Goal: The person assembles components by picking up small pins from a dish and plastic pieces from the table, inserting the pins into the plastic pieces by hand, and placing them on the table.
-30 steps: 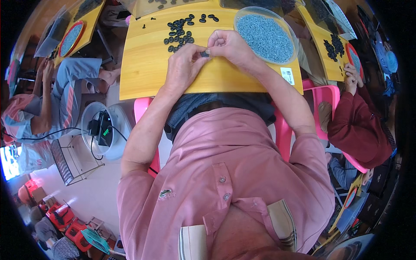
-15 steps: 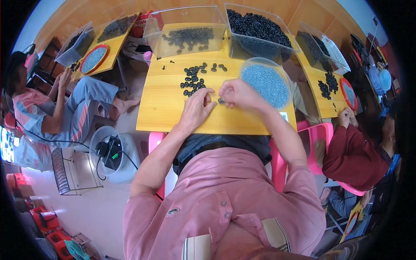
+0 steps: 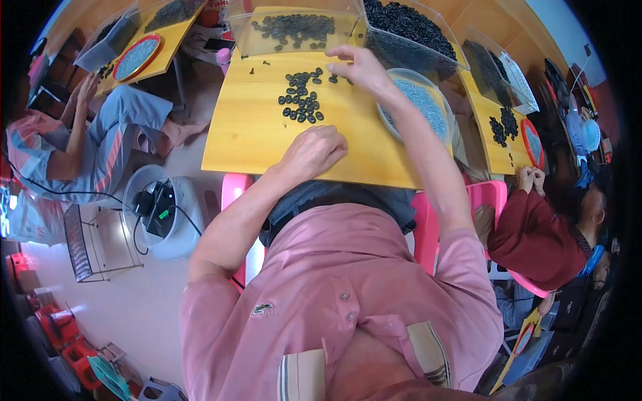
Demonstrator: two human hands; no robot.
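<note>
My left hand rests near the front edge of the yellow table, its fingers curled inward. Whatever it may hold is hidden from view. My right hand reaches over the far part of the table, thumb and forefinger apart, with nothing seen between them. Just beside its fingertips lies a small black oval piece. To the left of that, a loose group of black oval pieces is spread out. A round clear tub of small blue-grey pieces stands to the right, partly under my right forearm.
Two clear plastic bins stand at the back: one holds scattered black pieces, the other a heap of black pieces. Two tiny dark bits lie at the left. Co-workers sit at side tables, left and right.
My right hand has left the spot beside my left hand and moved to the far side, fingers parting. The dark piece at its fingertips is out of sight. My left hand has curled and drawn nearer.
</note>
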